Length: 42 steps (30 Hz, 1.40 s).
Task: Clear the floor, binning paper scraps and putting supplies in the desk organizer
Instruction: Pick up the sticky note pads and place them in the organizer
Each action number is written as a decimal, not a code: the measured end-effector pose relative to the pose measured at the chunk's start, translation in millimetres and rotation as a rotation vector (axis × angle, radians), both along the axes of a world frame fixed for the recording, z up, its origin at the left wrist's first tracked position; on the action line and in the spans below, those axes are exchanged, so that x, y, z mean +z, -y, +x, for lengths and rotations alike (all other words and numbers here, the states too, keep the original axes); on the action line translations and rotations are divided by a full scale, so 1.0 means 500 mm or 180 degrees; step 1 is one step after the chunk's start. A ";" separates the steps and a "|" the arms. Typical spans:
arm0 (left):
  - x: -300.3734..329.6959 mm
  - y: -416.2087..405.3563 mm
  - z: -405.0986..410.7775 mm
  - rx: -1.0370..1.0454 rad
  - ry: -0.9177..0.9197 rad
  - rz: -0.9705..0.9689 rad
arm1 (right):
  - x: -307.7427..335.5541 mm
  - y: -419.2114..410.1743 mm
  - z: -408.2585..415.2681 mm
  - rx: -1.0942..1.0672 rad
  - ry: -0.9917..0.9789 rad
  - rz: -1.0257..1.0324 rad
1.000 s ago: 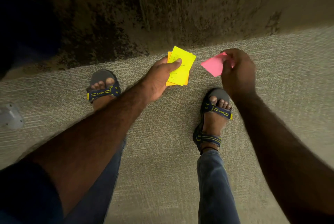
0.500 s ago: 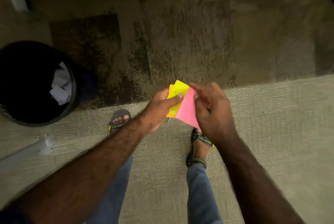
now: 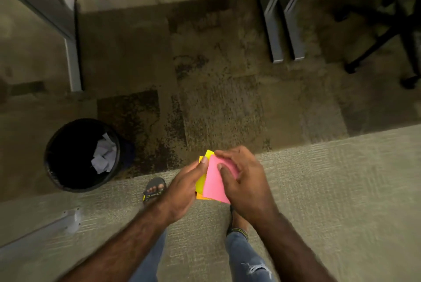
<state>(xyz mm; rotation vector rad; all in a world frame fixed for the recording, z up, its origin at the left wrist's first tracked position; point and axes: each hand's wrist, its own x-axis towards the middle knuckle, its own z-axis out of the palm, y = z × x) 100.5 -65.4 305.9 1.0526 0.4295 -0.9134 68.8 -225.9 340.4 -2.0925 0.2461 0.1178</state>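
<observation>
A small stack of sticky notes sits between both hands at chest height above the carpet. The pink note (image 3: 214, 181) lies on top, over a yellow note (image 3: 201, 180) and an orange note (image 3: 200, 196) beneath. My left hand (image 3: 182, 188) grips the stack from the left, thumb on its upper edge. My right hand (image 3: 243, 181) holds the pink note from the right, thumb and fingers curled over it. A black waste bin (image 3: 80, 155) with white paper scraps (image 3: 103, 155) inside stands on the floor to the left.
Grey desk legs (image 3: 73, 53) rise at the upper left, and twin metal rails (image 3: 284, 31) at the upper right. A black swivel chair base (image 3: 391, 31) stands at the far right. A metal floor foot (image 3: 68, 220) lies at the lower left. My sandalled feet (image 3: 155, 189) stand on light carpet.
My right hand brought the pink note over onto the yellow and orange stack held by my left hand. The view lifted, bringing the bin, desk legs and chair base into sight.
</observation>
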 end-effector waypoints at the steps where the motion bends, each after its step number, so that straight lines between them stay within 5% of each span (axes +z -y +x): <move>1: 0.025 0.008 -0.008 0.0002 0.0023 -0.0001 | 0.021 0.004 -0.003 -0.0005 -0.0005 0.0001; 20: 0.398 0.174 -0.017 0.0196 0.1058 0.0479 | 0.359 0.204 -0.017 -0.0611 0.0257 0.0345; 28: 0.548 0.223 0.065 0.0388 0.1382 0.0639 | 0.487 0.238 0.041 -0.0309 0.0304 0.0389; 42: 0.609 0.134 0.245 0.0624 0.1655 0.0835 | 0.580 0.110 0.255 -0.0319 0.0354 0.0572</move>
